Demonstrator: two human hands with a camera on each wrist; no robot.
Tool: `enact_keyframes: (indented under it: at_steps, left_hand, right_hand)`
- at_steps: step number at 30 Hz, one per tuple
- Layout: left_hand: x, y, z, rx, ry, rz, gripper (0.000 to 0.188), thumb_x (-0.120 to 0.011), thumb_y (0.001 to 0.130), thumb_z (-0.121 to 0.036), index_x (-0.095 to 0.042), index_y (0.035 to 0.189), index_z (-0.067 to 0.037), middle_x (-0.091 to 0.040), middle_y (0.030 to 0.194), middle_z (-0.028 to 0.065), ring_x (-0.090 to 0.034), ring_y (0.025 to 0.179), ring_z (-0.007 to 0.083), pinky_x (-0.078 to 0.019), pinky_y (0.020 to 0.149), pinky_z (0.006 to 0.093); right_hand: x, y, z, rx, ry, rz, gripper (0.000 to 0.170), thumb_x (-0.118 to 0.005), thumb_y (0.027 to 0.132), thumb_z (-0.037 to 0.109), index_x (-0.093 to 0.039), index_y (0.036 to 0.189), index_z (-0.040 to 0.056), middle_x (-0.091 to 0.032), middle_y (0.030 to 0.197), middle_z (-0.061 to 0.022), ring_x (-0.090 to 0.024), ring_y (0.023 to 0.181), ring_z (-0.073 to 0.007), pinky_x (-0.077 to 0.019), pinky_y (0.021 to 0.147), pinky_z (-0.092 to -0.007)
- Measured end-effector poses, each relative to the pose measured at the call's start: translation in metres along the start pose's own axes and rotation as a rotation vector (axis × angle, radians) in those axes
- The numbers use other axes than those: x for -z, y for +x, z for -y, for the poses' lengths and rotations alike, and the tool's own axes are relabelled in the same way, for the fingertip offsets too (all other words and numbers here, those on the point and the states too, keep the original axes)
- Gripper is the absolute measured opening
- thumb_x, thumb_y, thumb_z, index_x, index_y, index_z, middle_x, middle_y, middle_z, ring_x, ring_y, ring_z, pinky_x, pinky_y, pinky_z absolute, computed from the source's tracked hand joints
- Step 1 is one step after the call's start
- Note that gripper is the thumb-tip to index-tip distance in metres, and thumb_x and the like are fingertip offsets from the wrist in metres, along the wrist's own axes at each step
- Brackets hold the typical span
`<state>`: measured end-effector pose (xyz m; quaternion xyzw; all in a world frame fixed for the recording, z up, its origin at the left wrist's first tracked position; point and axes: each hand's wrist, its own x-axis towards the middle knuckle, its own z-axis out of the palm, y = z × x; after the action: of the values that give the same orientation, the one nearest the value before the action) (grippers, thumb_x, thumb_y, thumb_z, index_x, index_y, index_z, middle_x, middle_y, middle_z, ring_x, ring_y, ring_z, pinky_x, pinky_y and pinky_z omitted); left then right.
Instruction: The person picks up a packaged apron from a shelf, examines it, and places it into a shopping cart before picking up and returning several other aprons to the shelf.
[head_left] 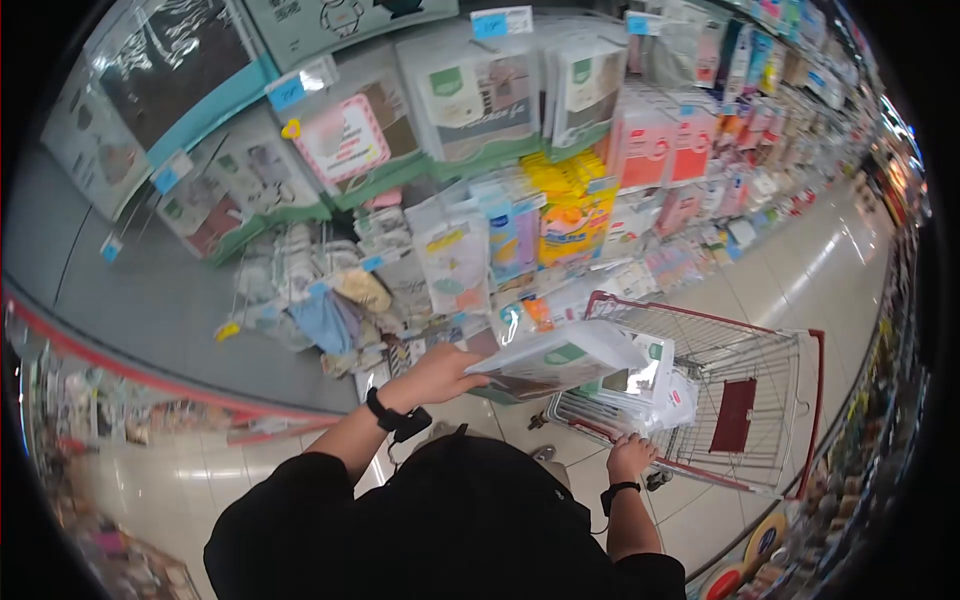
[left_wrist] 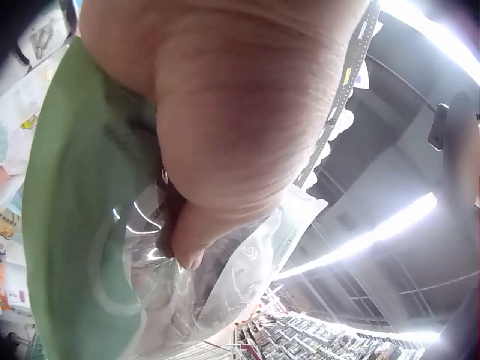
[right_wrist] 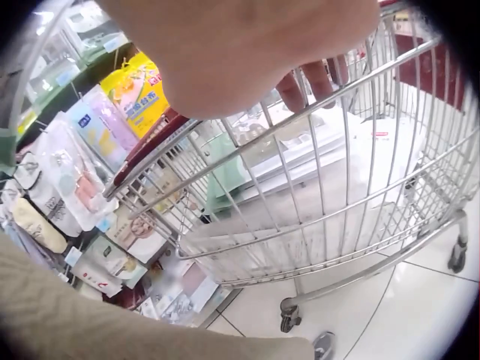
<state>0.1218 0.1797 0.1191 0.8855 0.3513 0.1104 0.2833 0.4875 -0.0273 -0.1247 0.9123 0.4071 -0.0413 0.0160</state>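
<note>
My left hand (head_left: 432, 378) grips a clear plastic package with a green lower band (head_left: 560, 362), thumb on its near side, in front of the shelf. In the left wrist view that green band (left_wrist: 71, 210) and the shiny plastic lie close under the hand (left_wrist: 232, 127). My right hand (head_left: 630, 457) holds the near side rail of a wire shopping cart (head_left: 734, 415). In the right wrist view its fingers (right_wrist: 315, 81) curl over the cart's edge. Several white and green flat packages (right_wrist: 300, 161) lie in the cart. The held package overlaps the cart's end in the head view.
Ahead, a display rack holds more green-banded packages (head_left: 480, 95), yellow packets (head_left: 575, 215) and hanging cloth goods (head_left: 325, 318). A grey shelf with a red edge (head_left: 170, 365) stands at left. Tiled floor (head_left: 840, 270) runs beyond the cart; stocked shelves line the right.
</note>
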Motion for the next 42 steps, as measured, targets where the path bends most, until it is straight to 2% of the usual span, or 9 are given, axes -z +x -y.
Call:
enact_keyframes:
  at_steps: [3,10,13,17,20,22,26,32,42]
  left_hand:
    - [-0.025,0.004,-0.012,0.031,-0.001,-0.059,0.022,-0.066,0.082,-0.024,-0.064,0.093,-0.005,-0.063,0.071,0.0152,-0.062,0.067,0.0341,-0.047,0.06,0.0381]
    - [-0.069,0.015,-0.026,0.192,-0.457,-0.157,0.028,-0.069,0.081,-0.025,-0.061,0.095,-0.002,-0.065,0.08,0.0147,-0.063,0.072,0.0283,-0.0477,0.067,0.0351]
    - [-0.057,0.021,-0.037,0.24,-0.562,-0.121,0.03,-0.071,0.08,-0.02,-0.061,0.099,-0.001,-0.067,0.082,0.0095,-0.064,0.077,0.019,-0.0486,0.073,0.0327]
    - [-0.069,0.04,-0.028,0.271,-0.685,-0.154,0.034,-0.072,0.079,-0.015,-0.06,0.108,-0.002,-0.068,0.088,0.0079,-0.063,0.082,0.0159,-0.0483,0.077,0.0313]
    - [-0.068,0.054,-0.023,0.136,-0.75,-0.217,0.04,-0.072,0.078,-0.012,-0.058,0.114,-0.002,-0.066,0.097,0.007,-0.06,0.089,0.0141,-0.0474,0.082,0.0308]
    - [-0.057,0.056,-0.029,0.231,-0.898,-0.196,0.041,-0.072,0.078,-0.011,-0.057,0.115,-0.001,-0.065,0.102,0.0062,-0.058,0.094,0.0138,-0.047,0.085,0.0308]
    - [-0.05,0.061,-0.02,0.231,-1.028,-0.226,0.043,-0.072,0.078,-0.009,-0.056,0.117,0.0,-0.064,0.103,0.0056,-0.058,0.094,0.0129,-0.0469,0.085,0.0299]
    - [-0.044,0.072,-0.011,0.306,-1.075,-0.591,0.038,-0.069,0.08,-0.005,-0.057,0.115,0.001,-0.064,0.105,0.0062,-0.06,0.093,0.0124,-0.0485,0.082,0.0286]
    - [-0.03,0.064,-0.024,0.234,-1.13,-0.663,0.029,-0.071,0.08,-0.006,-0.061,0.106,0.004,-0.066,0.099,0.0078,-0.061,0.085,0.0117,-0.0492,0.077,0.0274]
  right_hand:
    - [0.015,0.001,0.002,0.074,-0.053,0.013,0.039,-0.042,0.093,0.035,-0.065,0.098,0.0035,-0.064,0.1,-0.0173,-0.056,0.102,-0.0338,-0.0316,0.098,-0.0477]
    - [0.027,0.02,0.001,0.168,-0.101,0.156,0.048,-0.035,0.096,0.04,-0.067,0.09,0.0053,-0.068,0.092,-0.0154,-0.061,0.093,-0.0349,-0.0391,0.086,-0.049]
    - [0.021,0.028,0.0,0.17,-0.124,0.187,0.05,-0.033,0.096,0.041,-0.067,0.09,0.0048,-0.068,0.092,-0.0159,-0.061,0.094,-0.0354,-0.0394,0.085,-0.0504]
    - [0.02,0.045,-0.007,0.195,-0.111,0.269,0.054,-0.03,0.096,0.043,-0.067,0.094,0.0042,-0.068,0.095,-0.0181,-0.06,0.098,-0.0368,-0.0378,0.088,-0.0528]
    - [0.018,0.055,-0.01,0.176,-0.118,0.282,0.053,-0.032,0.095,0.044,-0.066,0.095,0.0042,-0.067,0.098,-0.0184,-0.06,0.099,-0.0374,-0.0369,0.09,-0.0535]
    - [0.021,0.061,-0.012,0.165,-0.114,0.293,0.053,-0.033,0.095,0.045,-0.066,0.097,0.004,-0.067,0.099,-0.0184,-0.059,0.101,-0.0377,-0.0364,0.091,-0.0533]
    - [0.021,0.064,-0.018,0.167,-0.108,0.308,0.052,-0.034,0.093,0.044,-0.065,0.101,0.0034,-0.067,0.102,-0.019,-0.056,0.106,-0.0382,-0.0349,0.093,-0.0525]
    - [0.023,0.069,-0.023,0.147,-0.109,0.319,0.05,-0.034,0.093,0.042,-0.065,0.102,0.0041,-0.066,0.104,-0.0195,-0.055,0.108,-0.0378,-0.0345,0.094,-0.0522]
    - [0.026,0.079,-0.034,0.236,-0.187,0.275,0.045,-0.036,0.093,0.038,-0.065,0.102,0.0049,-0.067,0.101,-0.0164,-0.061,0.098,-0.0342,-0.0361,0.093,-0.0502]
